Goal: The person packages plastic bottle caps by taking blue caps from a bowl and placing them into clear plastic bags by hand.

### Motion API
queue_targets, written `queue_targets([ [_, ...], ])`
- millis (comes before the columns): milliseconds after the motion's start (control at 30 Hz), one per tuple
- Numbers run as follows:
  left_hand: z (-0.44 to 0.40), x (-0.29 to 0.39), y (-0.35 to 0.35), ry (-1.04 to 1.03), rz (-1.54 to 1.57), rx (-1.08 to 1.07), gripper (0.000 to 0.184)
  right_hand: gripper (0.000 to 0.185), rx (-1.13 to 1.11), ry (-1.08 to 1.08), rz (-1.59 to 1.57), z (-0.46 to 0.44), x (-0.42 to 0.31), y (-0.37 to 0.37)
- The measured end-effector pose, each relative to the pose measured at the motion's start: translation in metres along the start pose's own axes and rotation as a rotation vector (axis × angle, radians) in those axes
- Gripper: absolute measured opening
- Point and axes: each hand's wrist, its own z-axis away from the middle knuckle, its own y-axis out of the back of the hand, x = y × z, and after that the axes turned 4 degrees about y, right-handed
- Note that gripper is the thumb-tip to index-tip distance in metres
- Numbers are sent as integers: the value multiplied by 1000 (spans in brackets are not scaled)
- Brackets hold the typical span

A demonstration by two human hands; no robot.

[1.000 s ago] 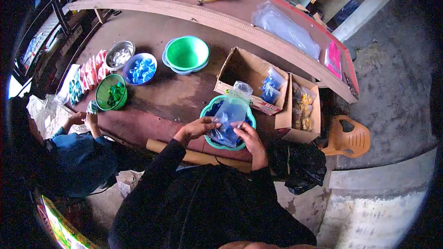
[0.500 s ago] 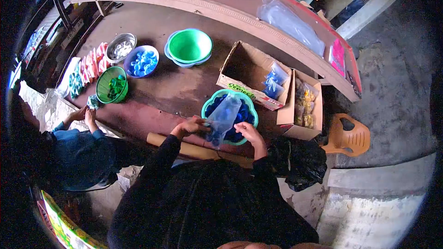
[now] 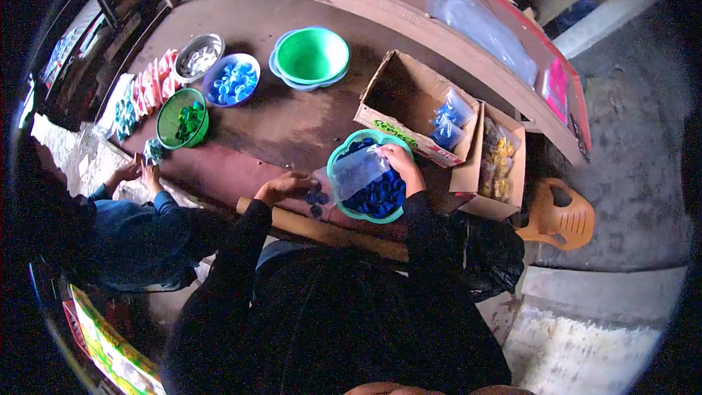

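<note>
A clear plastic bag (image 3: 358,174) stretches between my two hands over a turquoise basket (image 3: 371,134) with a scalloped rim. Inside the basket lie many dark blue caps (image 3: 379,199). My left hand (image 3: 285,187) is closed on the bag's left end, where a few dark blue caps (image 3: 316,203) show through the plastic. At the bag's upper right end, my right hand (image 3: 402,164) pinches the plastic near its edge. My right fingertips are partly hidden by the hand itself.
Behind the basket stand a cardboard box (image 3: 380,115) with bagged blue caps and another box (image 3: 468,205) with bagged yellow pieces. Green bowl (image 3: 313,57), bowl of light blue caps (image 3: 252,91) and green basket (image 3: 164,128) sit farther left. A co-worker's hands (image 3: 139,172) hold a small bag.
My right hand has moved up and taken hold of the bag's upper end. The bag has swung from hanging upright to lying stretched sideways, and the head view has shifted slightly.
</note>
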Motion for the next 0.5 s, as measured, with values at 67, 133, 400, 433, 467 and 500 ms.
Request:
queue_targets([
  [67, 12, 10, -8, 42, 229, 92, 36, 14, -109, 42, -75, -5, 7, 0],
  [133, 22, 23, -17, 29, 192, 183, 38, 12, -192, 36, -54, -4, 3, -4],
  [400, 7, 4, 10, 19, 433, 222, 37, 23, 13, 113, 248, 1, -3, -25],
  [433, 8, 2, 13, 29, 443, 230, 37, 23, 55, 86, 270, 8, -20, -28],
  [467, 9, -1, 15, 22, 410, 242, 39, 23, 98, 54, 292, 12, -26, -32],
  [500, 9, -4, 18, 16, 374, 251, 42, 23, 123, 77, 282, 13, -25, -35],
])
